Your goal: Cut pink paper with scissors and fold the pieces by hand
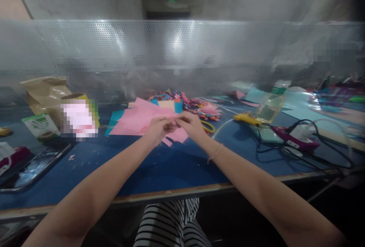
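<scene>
- showing at the meeting fingertips of both hands: a small pink piece (173, 120), its outline too blurred to read in full.
- left hand (156, 129): thumb and fingers drawn narrowly together, gripping the piece from its left side.
- right hand (193, 126): thumb and forefinger pinched on the piece from its right side; the other fingers are curled in. a thin band (216, 153) sits on the wrist.
- position of piece: between the two sets of fingertips, largely covered by them, in front of the pink sheets (129, 121) as seen from the head. whether it touches them cannot be told.
- pink sheets: overlapping in a loose pile on the blue table (176, 172), partly hidden by the left hand. a blue sheet (112, 122) pokes out at the pile's left edge.
- beyond the right hand: a yellow loop (209, 126) just beside it, with a cluster of multicoloured paper (209, 110) behind.
- farther right, well apart from the grip: a yellow tool (247, 118) and a bottle (269, 108).
</scene>
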A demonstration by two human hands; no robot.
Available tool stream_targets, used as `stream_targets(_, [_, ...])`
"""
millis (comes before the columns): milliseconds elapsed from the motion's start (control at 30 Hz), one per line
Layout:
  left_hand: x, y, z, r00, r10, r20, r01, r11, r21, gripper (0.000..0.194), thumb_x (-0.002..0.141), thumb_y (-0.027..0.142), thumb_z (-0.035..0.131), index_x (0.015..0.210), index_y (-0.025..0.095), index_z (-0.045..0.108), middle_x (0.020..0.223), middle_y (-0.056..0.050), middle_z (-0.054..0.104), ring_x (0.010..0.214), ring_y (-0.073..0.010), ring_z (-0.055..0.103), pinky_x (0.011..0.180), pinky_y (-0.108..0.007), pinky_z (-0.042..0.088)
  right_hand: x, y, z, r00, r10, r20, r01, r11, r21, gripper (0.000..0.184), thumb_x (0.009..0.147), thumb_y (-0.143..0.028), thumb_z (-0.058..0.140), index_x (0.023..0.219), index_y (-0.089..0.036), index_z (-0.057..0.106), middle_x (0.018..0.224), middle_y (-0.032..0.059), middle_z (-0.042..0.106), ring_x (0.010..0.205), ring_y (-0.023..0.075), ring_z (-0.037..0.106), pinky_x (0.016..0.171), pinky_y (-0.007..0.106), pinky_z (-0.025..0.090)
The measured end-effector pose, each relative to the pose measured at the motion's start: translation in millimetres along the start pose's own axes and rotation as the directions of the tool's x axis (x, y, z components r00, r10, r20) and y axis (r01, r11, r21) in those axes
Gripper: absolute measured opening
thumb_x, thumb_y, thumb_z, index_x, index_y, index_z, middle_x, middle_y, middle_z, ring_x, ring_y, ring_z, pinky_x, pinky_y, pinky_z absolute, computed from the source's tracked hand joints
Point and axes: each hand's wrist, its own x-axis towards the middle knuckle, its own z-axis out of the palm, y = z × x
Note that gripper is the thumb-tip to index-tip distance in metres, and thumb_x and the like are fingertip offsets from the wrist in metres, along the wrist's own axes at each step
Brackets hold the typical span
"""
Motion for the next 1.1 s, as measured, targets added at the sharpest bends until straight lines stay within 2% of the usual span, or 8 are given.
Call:
stream_targets(100, [1,1,-0.9,1.0,-0.031,0.004,0.031,0.999,-0.007,0.015,0.057,0.022,0.064,0.059,0.008,0.058,0.052,-0.005,0.06,0.047,-0.0095,0.055,0.054,-0.023,0.044,-1,0,-3,0.993,-0.117,0.009,0.117,0.98,-0.159,0.007,0.066,-0.02,0.05,0.064,-0.017,0.056,0.059,-0.0002,0.053,0.056,0.0103,0.049,0.053,0.024,0.04])
stream_targets(233, [1,1,-3.1,0.998,-0.052,0.032,0.053,0.999,-0.005,0.014,0.059,0.022,0.062,0.059,0.008,0.058,0.051,-0.005,0.059,0.047,-0.0089,0.054,0.054,-0.023,0.044,-1,-4,-8,0.954,-0.288,0.089,0.3,0.885,-0.357,0.011,0.069,-0.016,0.047,0.065,-0.018,0.058,0.064,0.0014,0.057,0.062,0.0115,0.05,0.059,0.025,0.04])
stream_targets(500, [2,3,-1.3,0.997,-0.073,-0.001,0.073,0.997,-0.04,0.01,0.058,0.019,0.06,0.056,0.009,0.059,0.048,-0.003,0.058,0.044,-0.0078,0.052,0.05,-0.02,0.042,-2,-8,-13,0.858,-0.478,0.188,0.509,0.743,-0.435,0.018,0.074,-0.015,0.042,0.077,-0.019,0.059,0.071,0.0037,0.06,0.069,0.0127,0.053,0.067,0.027,0.043])
stream_targets(567, [3,4,-0.8,0.997,-0.078,-0.006,0.077,0.995,-0.056,0.008,0.058,0.017,0.059,0.056,0.009,0.059,0.048,-0.003,0.058,0.044,-0.0075,0.052,0.05,-0.02,0.043,-3,-8,-14,0.845,-0.495,0.202,0.531,0.727,-0.435,0.02,0.074,-0.014,0.042,0.081,-0.019,0.06,0.073,0.0042,0.061,0.071,0.0131,0.054,0.069,0.028,0.044])
stream_targets(700, [4,5,1.1,0.995,-0.09,-0.037,0.086,0.992,-0.097,0.007,0.059,0.015,0.057,0.055,0.01,0.059,0.047,-0.002,0.058,0.045,-0.0064,0.052,0.052,-0.019,0.043,-4,-8,-14,0.847,-0.489,0.208,0.528,0.724,-0.444,0.023,0.074,-0.015,0.041,0.086,-0.02,0.061,0.078,0.0047,0.062,0.075,0.0139,0.055,0.071,0.029,0.044])
stream_targets(900, [2,8,4.8,0.988,-0.131,-0.081,0.122,0.987,-0.105,0.009,0.061,0.015,0.055,0.055,0.009,0.059,0.047,-0.002,0.057,0.043,-0.006,0.051,0.051,-0.019,0.043,-4,-8,-14,0.848,-0.492,0.199,0.526,0.732,-0.433,0.025,0.075,-0.016,0.04,0.087,-0.02,0.062,0.078,0.0047,0.062,0.075,0.0138,0.055,0.072,0.029,0.044])
stream_targets(1100, [4,7,3.3,0.985,-0.136,-0.103,0.121,0.983,-0.138,0.008,0.06,0.013,0.055,0.054,0.01,0.058,0.047,-0.002,0.057,0.045,-0.0058,0.051,0.051,-0.017,0.042,-3,-8,-16,0.828,-0.515,0.221,0.557,0.713,-0.426,0.025,0.075,-0.015,0.041,0.088,-0.02,0.062,0.078,0.0047,0.062,0.074,0.0133,0.055,0.071,0.028,0.044])
